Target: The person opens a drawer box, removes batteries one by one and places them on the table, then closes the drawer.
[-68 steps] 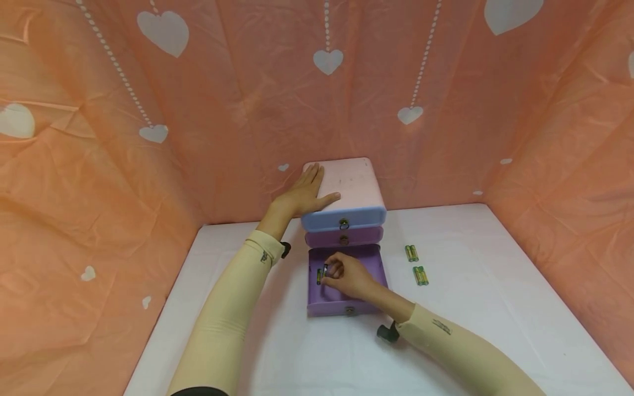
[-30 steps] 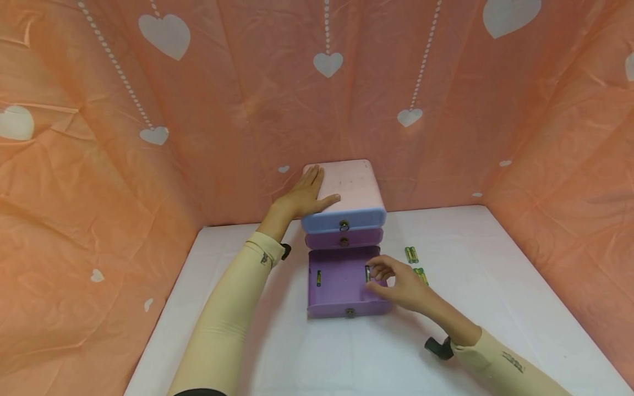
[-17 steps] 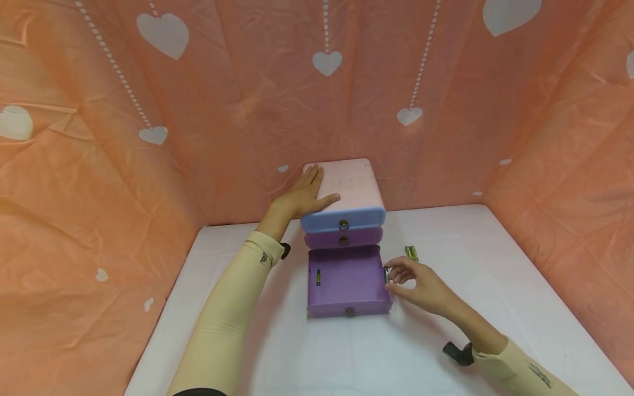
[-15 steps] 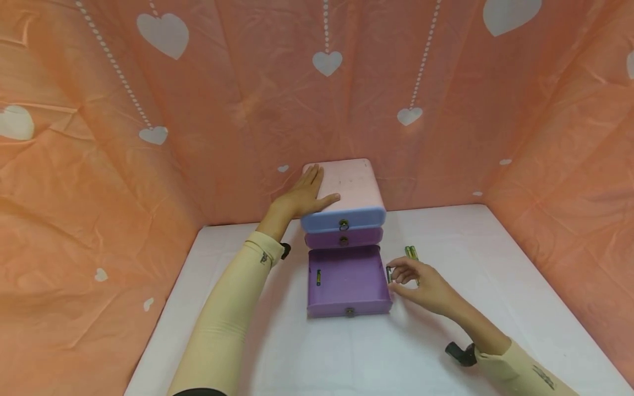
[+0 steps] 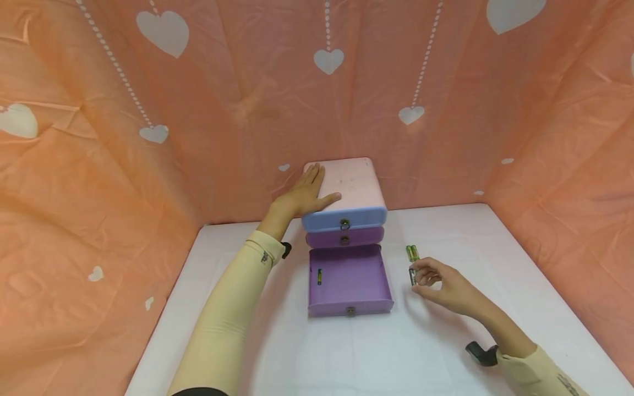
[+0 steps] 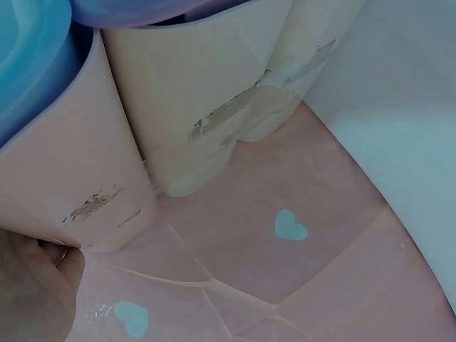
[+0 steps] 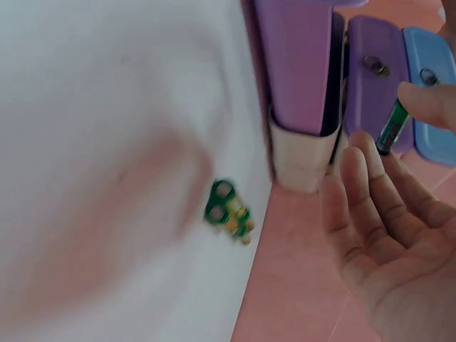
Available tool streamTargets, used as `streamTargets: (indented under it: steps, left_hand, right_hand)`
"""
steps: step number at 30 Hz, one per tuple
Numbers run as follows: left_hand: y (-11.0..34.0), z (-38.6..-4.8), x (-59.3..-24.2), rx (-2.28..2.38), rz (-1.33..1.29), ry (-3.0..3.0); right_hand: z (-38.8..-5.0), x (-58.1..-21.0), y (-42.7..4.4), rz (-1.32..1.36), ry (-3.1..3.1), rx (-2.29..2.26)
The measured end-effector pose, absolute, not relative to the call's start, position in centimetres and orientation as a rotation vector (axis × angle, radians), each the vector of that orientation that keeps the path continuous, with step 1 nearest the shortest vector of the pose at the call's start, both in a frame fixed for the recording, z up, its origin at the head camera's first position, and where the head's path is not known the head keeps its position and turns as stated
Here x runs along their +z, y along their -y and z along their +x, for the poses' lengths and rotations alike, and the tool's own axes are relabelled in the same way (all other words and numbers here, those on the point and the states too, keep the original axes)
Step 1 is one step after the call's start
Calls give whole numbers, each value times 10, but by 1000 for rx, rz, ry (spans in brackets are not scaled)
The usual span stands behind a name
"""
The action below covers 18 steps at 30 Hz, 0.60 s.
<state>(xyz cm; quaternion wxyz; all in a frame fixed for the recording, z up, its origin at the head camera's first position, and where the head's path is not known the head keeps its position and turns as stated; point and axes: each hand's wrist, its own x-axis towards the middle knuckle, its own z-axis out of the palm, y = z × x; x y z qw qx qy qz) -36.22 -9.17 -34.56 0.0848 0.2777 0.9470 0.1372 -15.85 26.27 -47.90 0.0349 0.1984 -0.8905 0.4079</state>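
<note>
My left hand lies flat with spread fingers on the pale pink top of a small drawer cabinet. The cabinet's lowest purple drawer is pulled out, and one green-and-yellow battery lies at its left side. To the right of that drawer, my right hand pinches another battery between thumb and fingertips, above the table. Just beyond it a pair of batteries lies side by side on the white cloth. Any batteries under the right hand are hidden in the head view.
Above the pulled-out drawer are a purple drawer front and a blue one, each with a ring pull. A white cloth covers the table. Orange curtains with white hearts stand behind and on both sides.
My right hand has carried the battery from inside the open drawer rightward, past its right wall and over the table. The left hand has stayed on the cabinet top.
</note>
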Motion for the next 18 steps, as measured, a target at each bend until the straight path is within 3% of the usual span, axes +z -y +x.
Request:
streamTargets:
  steps: [18]
  left_hand:
    - [91, -363, -347, 408, 835, -2826]
  right_hand:
    - [-152, -498, -290, 590, 2919, 1163]
